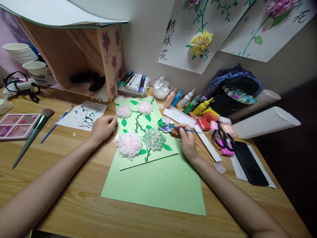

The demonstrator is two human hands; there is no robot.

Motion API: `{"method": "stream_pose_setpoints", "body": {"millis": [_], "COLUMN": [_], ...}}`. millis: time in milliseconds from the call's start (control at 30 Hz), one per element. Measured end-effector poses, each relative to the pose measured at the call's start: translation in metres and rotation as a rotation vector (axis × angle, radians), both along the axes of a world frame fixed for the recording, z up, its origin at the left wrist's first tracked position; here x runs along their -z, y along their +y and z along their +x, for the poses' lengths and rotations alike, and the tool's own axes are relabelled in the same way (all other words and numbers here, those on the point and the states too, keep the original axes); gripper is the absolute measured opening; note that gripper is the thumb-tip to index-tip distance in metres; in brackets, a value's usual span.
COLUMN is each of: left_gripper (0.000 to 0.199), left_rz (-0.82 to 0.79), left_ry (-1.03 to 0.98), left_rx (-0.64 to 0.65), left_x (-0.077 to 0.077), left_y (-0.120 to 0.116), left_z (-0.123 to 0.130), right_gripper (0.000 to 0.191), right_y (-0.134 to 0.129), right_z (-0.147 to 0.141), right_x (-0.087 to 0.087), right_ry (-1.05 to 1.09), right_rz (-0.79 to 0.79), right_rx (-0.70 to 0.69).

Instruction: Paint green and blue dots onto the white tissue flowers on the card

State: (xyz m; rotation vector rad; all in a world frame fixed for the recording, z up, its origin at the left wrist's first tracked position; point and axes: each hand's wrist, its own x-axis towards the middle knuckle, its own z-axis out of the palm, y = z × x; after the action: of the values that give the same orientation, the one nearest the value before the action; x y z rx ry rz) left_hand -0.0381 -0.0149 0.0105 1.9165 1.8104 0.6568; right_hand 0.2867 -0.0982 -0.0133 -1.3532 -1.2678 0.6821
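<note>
A light green flower picture (pixel 158 150) lies at the middle of the table, with puffy paper flowers, painted green leaves and dark stems. Three flowers are pale pink; the lower right flower (pixel 155 138) has green paint on its petals. My left hand (pixel 103 128) is closed at the picture's left edge, seeming to pinch it. Between the fingers of my right hand (pixel 187 140) is a thin blue paintbrush (pixel 189 130). Its tip points left, over a small white palette (pixel 165 124) smeared with green and purple paint.
A larger green sheet (pixel 158 185) lies under the picture. Left are a paint-stained tissue (pixel 83 115), another brush (pixel 56 124) and a large makeup brush (pixel 32 138). Paint bottles (pixel 187 98), markers (pixel 133 82), scissors (pixel 223 138) and a phone (pixel 250 163) stand or lie around.
</note>
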Motion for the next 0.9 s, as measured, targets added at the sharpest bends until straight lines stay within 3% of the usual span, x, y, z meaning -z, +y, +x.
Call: {"method": "stream_pose_setpoints", "body": {"millis": [900], "left_gripper": [0.043], "left_rz": [0.021], "left_ry": [0.025], "left_rx": [0.011], "left_x": [0.0015], "left_y": [0.0006], "left_z": [-0.0009], "right_gripper": [0.023], "right_y": [0.0034], "right_z": [0.0018], "right_x": [0.0017], "right_ry": [0.099], "right_rz": [-0.045], "right_rx": [0.003]}}
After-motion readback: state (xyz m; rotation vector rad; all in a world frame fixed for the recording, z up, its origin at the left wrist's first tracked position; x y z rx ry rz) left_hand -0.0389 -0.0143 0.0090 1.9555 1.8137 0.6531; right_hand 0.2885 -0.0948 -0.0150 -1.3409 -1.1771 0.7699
